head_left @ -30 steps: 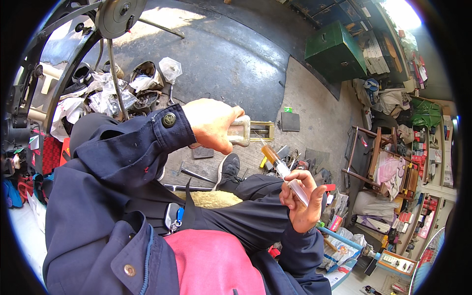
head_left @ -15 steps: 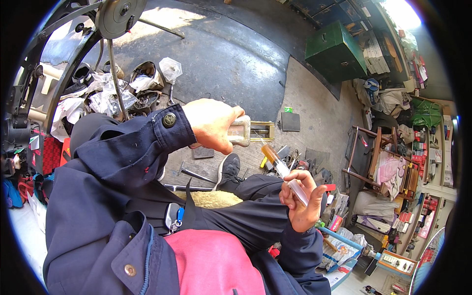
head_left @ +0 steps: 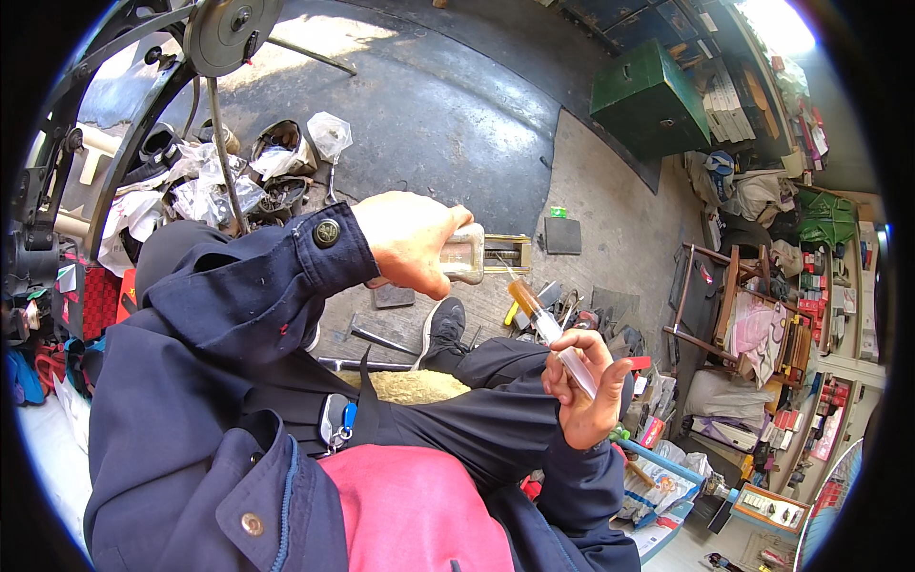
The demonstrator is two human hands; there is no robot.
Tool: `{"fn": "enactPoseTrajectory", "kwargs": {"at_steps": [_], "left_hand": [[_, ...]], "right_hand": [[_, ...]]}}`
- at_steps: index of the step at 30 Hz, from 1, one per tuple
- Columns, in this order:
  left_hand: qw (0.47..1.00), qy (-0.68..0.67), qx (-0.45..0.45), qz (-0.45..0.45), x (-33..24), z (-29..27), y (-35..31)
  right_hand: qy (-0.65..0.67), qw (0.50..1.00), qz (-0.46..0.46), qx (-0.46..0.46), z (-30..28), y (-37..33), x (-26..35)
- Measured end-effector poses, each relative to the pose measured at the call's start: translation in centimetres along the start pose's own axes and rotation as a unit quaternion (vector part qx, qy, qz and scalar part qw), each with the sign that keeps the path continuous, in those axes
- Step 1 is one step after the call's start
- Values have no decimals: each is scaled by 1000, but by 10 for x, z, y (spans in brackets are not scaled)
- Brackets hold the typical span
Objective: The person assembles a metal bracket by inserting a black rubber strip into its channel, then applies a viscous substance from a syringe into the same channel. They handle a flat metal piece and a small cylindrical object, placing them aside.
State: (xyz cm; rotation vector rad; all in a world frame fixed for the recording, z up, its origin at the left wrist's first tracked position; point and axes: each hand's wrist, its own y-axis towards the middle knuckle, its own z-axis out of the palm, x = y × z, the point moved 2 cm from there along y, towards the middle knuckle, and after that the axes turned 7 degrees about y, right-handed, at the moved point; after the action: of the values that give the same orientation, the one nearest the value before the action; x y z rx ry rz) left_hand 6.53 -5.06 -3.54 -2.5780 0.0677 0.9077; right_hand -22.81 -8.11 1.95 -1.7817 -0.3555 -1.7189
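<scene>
My left hand is wrapped round a clear, flat-sided bottle, lying nearly sideways in the grip with some pale tint inside. To the right and nearer me, my right hand grips a clear plastic syringe. Amber-brown liquid fills its far part, and the thin needle points up and left. The needle reaches close to the bottle's right end; whether it touches cannot be made out. Beyond the bottle, a brass-coloured metal frame shows low down, partly hidden by it.
Hand tools lie heaped on the floor past my shoe. Worn shoes and plastic bags crowd the left, beside a black machine with a wheel. A green box, a wooden chair and loaded shelves stand right.
</scene>
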Motion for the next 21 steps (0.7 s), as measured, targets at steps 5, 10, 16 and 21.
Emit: {"fn": "enactPoseTrajectory", "kwargs": {"at_steps": [5, 10, 16, 21], "left_hand": [[1000, -7, 3, -6, 0, -1, 0], [1000, -3, 2, -2, 1, 1, 1], [1000, -5, 1, -3, 2, 2, 1], [999, -11, 23, -24, 1, 1, 2]], "right_hand": [[2, 1000, -7, -3, 0, 0, -1], [13, 1000, -16, -5, -1, 0, -2], [4, 1000, -21, -10, -1, 0, -2], [6, 1000, -21, -12, -2, 0, -3]]}}
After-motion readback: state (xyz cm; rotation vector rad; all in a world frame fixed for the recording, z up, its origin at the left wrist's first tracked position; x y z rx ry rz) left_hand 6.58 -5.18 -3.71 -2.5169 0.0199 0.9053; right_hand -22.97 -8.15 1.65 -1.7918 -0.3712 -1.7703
